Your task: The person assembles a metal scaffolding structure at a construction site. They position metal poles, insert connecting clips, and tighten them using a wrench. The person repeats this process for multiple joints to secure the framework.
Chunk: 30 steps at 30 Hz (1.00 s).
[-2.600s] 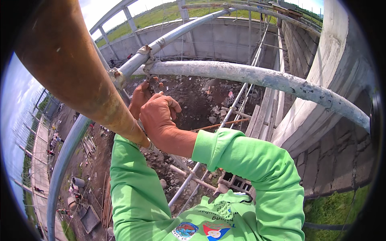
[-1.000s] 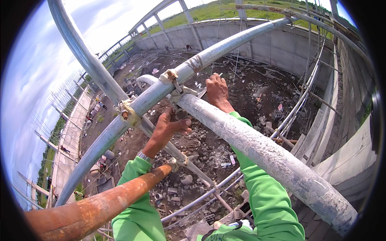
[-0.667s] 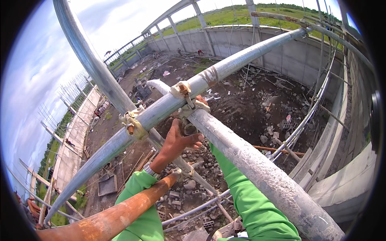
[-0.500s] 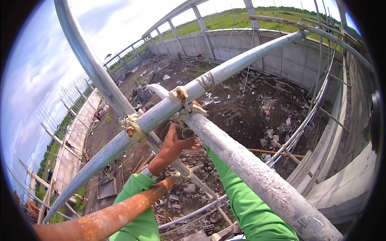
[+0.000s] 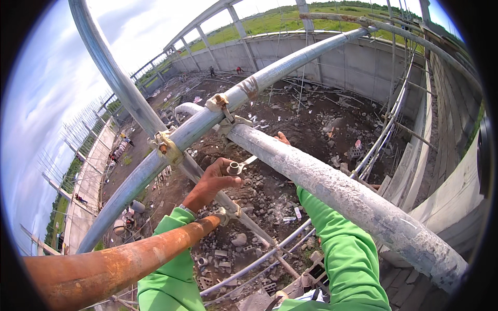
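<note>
Wrench (image 5: 249,161) sits just below the rough white pipe, round socket end toward the left hand, handle angling up and right until the pipe hides it. Nearest the camera: rusty pipe (image 5: 119,267) comes in from lower left, its far end at a clamp (image 5: 236,210); green sleeves (image 5: 345,241) reach in from the bottom edge. Rough white pipe (image 5: 342,192) cuts across the right side, above the right forearm. Hands: left hand (image 5: 210,181) grips the wrench at its socket end, thumb on the near side; right hand (image 5: 281,138) is mostly behind the white pipe, only some fingers showing past its upper edge, so can't tell if it's grasping anything. Beyond them, long grey pipe (image 5: 303,56) runs diagonally, with a rusty-bolted clamp (image 5: 218,102) where the white pipe meets it. Second clamp (image 5: 167,147), down and left, is where the slanting grey pipe (image 5: 116,72) crosses behind. Well below: dark ground (image 5: 311,116) with rubble (image 5: 239,239) and hollow blocks (image 5: 316,270). Planks (image 5: 415,171) line the right side. Farther out: concrete wall (image 5: 358,65), small figure in red (image 5: 239,69) near its base, then grass field (image 5: 342,23), cloudy sky.
</note>
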Each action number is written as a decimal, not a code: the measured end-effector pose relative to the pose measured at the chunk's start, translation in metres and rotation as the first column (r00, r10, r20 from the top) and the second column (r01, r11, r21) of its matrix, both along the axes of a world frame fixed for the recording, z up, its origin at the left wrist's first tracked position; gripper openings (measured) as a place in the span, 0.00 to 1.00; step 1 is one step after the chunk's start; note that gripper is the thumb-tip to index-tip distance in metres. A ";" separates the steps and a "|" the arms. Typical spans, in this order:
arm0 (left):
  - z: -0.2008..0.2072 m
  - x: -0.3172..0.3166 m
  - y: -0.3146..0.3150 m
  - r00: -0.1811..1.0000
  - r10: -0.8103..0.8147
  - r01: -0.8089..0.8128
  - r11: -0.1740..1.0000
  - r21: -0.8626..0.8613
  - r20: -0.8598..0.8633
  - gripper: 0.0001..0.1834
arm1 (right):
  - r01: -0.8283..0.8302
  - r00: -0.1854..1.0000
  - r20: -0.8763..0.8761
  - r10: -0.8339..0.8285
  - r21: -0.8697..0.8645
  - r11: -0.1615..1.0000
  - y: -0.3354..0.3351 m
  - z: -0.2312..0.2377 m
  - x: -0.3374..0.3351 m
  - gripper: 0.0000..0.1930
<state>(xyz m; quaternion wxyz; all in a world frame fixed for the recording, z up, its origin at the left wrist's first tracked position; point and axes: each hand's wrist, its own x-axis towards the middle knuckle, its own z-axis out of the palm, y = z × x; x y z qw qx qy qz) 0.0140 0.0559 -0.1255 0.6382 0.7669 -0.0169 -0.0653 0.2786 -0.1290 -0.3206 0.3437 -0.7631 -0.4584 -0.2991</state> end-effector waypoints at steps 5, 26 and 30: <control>-0.016 0.002 0.015 1.000 -0.018 0.019 0.953 -0.304 0.007 0.29 | 0.219 0.954 -0.105 -0.279 -0.391 0.894 -0.100 0.026 -0.120 0.18; 0.000 0.043 0.018 0.913 -0.371 0.400 0.741 -0.540 0.169 0.29 | 0.555 0.741 0.043 -0.670 -0.600 0.576 -0.054 0.263 -0.397 0.16; -0.002 0.046 0.018 0.885 -0.418 0.456 0.692 -0.561 0.204 0.27 | 0.602 0.688 0.099 -0.719 -0.631 0.489 -0.028 0.269 -0.403 0.14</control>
